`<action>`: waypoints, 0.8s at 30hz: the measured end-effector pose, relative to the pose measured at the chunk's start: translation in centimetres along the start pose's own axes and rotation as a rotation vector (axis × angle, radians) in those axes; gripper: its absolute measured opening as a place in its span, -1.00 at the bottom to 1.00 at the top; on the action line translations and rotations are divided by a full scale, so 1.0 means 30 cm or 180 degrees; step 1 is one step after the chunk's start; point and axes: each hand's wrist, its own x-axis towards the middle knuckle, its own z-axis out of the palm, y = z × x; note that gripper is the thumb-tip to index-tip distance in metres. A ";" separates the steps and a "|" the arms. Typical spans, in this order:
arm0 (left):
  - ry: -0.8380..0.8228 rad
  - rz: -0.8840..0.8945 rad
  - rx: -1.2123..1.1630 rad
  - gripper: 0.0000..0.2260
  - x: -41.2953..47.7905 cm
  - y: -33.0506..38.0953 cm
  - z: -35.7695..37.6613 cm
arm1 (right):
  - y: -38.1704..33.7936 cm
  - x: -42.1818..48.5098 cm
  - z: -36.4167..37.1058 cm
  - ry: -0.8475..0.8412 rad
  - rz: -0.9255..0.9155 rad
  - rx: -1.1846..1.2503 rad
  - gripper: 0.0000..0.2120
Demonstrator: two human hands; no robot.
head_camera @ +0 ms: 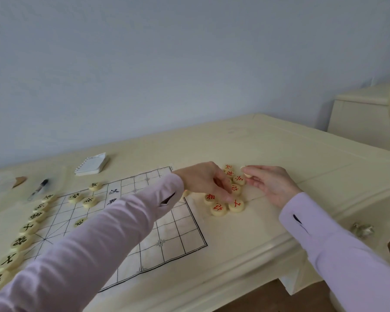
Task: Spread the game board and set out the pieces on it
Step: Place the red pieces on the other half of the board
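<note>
While the game board (pixel 167 233) lies spread flat on the cream table (pixel 279 143), both hands meet at a cluster of red-lettered pieces (pixel 218 209). The cluster sits on the bare table top, just off the board's edge at about two o'clock from the board's middle.

The left hand (pixel 203 179) reaches across the board in a pale lilac sleeve (pixel 99 233). Its fingers (pixel 225 192) are bent downward into the cluster, tips touching the discs. Whether they actually have one pinched I cannot tell, as the knuckles cover the contact.

The right hand (pixel 270 183) comes in from four o'clock and rests at the cluster's far side. Its thumb and forefinger pinch a pale piece (pixel 245 171), held above the table and turned so that no lettering shows.

Along the board's nine o'clock edge a row of black-lettered pieces (pixel 20 242) runs in a line from near to far. Four more black pieces (pixel 89 201) stand apart from one another on the grid near that side.

Beyond the board, at about eleven o'clock, a spiral notepad (pixel 91 164) lies on the table. A pen (pixel 38 189) lies at ten o'clock near the far end of the black row.
</note>
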 end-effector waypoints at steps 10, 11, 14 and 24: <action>0.0187 0.0154 0.0618 -0.71 0.005 0.049 0.086 | -0.011 -0.019 0.005 0.0052 0.0000 0.0322 -0.93; 0.0211 0.0168 0.0640 -0.71 0.001 0.052 0.086 | -0.011 -0.021 0.004 0.0068 -0.0002 0.0342 -0.93; 0.0518 0.0177 0.0616 -0.74 -0.039 0.050 0.044 | -0.011 -0.027 0.003 0.0144 -0.0022 0.0414 -0.93; 0.1574 -0.0718 0.0120 -0.78 -0.162 -0.135 -0.087 | -0.089 -0.153 0.181 -0.0744 -0.0825 -0.1396 -0.85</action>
